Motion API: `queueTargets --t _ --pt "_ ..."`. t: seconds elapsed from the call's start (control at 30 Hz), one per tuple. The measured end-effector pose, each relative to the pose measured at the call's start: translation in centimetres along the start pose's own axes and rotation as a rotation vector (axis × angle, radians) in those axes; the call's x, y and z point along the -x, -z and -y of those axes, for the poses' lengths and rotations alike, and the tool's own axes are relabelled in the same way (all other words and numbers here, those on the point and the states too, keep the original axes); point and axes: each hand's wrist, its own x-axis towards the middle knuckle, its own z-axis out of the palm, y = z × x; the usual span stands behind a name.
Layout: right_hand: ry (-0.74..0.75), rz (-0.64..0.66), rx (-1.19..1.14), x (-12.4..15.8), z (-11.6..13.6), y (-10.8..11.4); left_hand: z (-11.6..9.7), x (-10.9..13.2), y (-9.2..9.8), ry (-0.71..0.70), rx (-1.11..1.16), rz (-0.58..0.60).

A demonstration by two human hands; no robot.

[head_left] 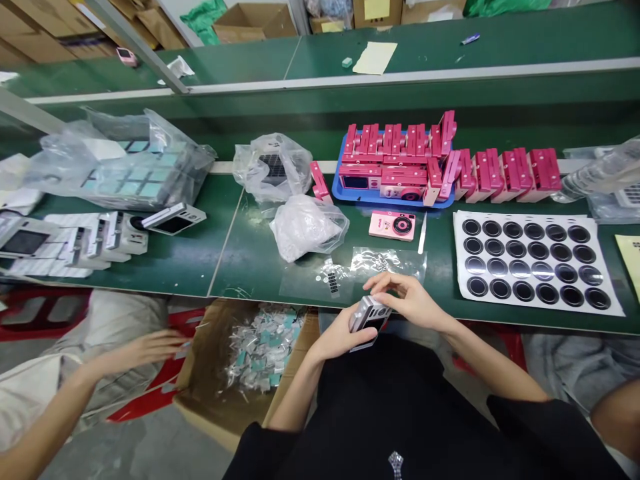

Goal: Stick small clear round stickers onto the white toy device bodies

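Note:
A silver compact camera (367,319) is gripped in my left hand (340,335), held over my lap at the table's front edge with its dark screen partly visible. My right hand (407,300) bends its fingers over the camera's upper end; whether a small part sits between the fingertips is hidden. Just beyond my hands, a clear film with small black stickers (333,277) lies on the green table. A pink camera (393,225) rests farther back, beside a thin white blade-like tool (423,233).
Pink cameras fill a blue tray (345,193), and several more stand beside it. A sheet of round black stickers (535,260) lies right. Silver cameras (115,237) sit left. Below the edge, a cardboard box (210,373) holds plastic scraps; a co-worker's hand (150,350) is beside it.

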Motion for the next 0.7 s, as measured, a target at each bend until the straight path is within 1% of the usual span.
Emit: queueTargets --t 0.1,0.2,0.27,0.33,0.47,0.6,0.7 --pt "-0.028 0.021 0.011 -0.2 -0.8 0.2 0.0 0.1 0.1 -0.003 -0.048 0.005" --pt "-0.048 0.011 0.084 0.0 -1.0 0.4 0.1 0.3 0.2 -0.003 -0.058 0.01" --pt "-0.03 0.016 0.149 0.3 -0.9 0.5 0.2 0.4 0.2 -0.004 -0.053 0.013" --pt "0.05 0.001 0.259 0.7 -0.9 0.5 0.2 0.4 0.2 -0.017 -0.047 0.01" --pt "0.278 -0.032 0.592 1.3 -0.9 0.6 0.0 0.4 0.2 -0.033 -0.074 0.001" --pt "0.428 0.032 0.843 1.4 -0.3 1.0 -0.2 0.5 0.4 -0.006 -0.176 0.01" --pt "0.513 0.099 1.067 1.2 0.4 1.5 -0.6 0.5 0.6 -0.006 -0.253 0.01"
